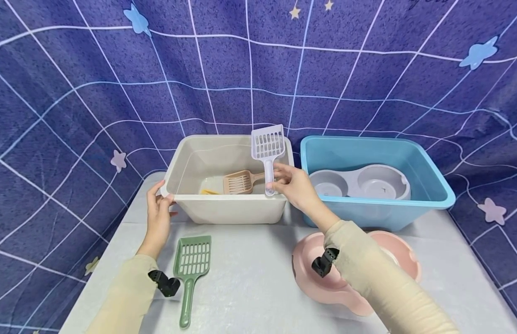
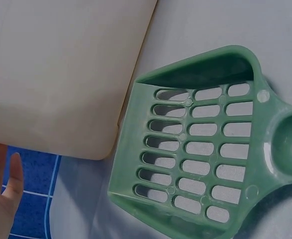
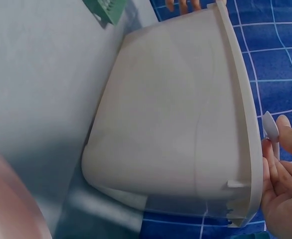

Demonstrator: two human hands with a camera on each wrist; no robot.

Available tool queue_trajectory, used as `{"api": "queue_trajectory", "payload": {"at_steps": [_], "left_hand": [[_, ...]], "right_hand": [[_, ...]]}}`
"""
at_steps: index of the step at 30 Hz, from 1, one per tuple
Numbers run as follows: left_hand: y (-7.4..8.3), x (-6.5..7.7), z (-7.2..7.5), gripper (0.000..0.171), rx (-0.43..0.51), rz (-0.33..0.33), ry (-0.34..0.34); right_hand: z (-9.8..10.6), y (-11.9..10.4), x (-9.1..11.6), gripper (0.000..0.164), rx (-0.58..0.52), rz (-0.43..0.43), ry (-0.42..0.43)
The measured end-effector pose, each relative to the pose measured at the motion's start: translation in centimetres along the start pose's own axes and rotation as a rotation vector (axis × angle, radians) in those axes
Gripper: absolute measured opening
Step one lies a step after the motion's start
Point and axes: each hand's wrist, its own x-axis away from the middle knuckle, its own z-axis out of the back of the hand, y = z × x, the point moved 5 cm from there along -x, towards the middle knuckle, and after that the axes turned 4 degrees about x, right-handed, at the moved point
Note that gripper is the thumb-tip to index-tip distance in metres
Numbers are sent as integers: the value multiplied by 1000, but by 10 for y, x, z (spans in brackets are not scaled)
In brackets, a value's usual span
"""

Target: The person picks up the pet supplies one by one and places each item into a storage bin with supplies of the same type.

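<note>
My right hand (image 1: pixel 299 188) pinches the handle of a lilac litter scoop (image 1: pixel 268 169) between thumb and fingers. The scoop's slotted head points up, over the right part of a beige plastic bin (image 1: pixel 225 209). In the right wrist view a sliver of the scoop (image 3: pixel 269 126) shows beyond the rim. At the bin's front left corner my left hand (image 1: pixel 157 215) holds the rim, thumb on top and fingers below. Inside the bin lie a tan slotted scoop (image 1: pixel 232 184) and a small yellow piece (image 1: pixel 208 191). A green litter scoop (image 1: pixel 187 297) rests on the table beside my left forearm.
Right of the beige bin stands a blue bin (image 1: pixel 375 211) with a grey double bowl (image 1: pixel 352 178) inside. A pink double bowl (image 1: pixel 304 283) sits on the white table (image 1: pixel 242 278), partly under my right forearm. A blue patterned curtain (image 1: pixel 225 60) hangs behind.
</note>
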Motion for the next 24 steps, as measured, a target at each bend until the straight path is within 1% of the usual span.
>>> {"api": "queue_trajectory", "payload": {"at_steps": [6, 13, 15, 20, 24], "left_hand": [[-2, -1, 1, 52, 7, 2, 7], [-2, -1, 1, 52, 28, -6, 0], [-1, 0, 1, 52, 27, -6, 2], [-1, 0, 1, 52, 7, -4, -4], [-2, -1, 2, 52, 16, -4, -4]], "right_hand": [[-1, 1, -1, 57, 0, 9, 12], [-1, 2, 0, 55, 62, 29, 29], [-2, 2, 2, 53, 57, 34, 33], [-4, 2, 4, 45, 2, 63, 54], [-6, 3, 6, 42, -7, 91, 71]]}}
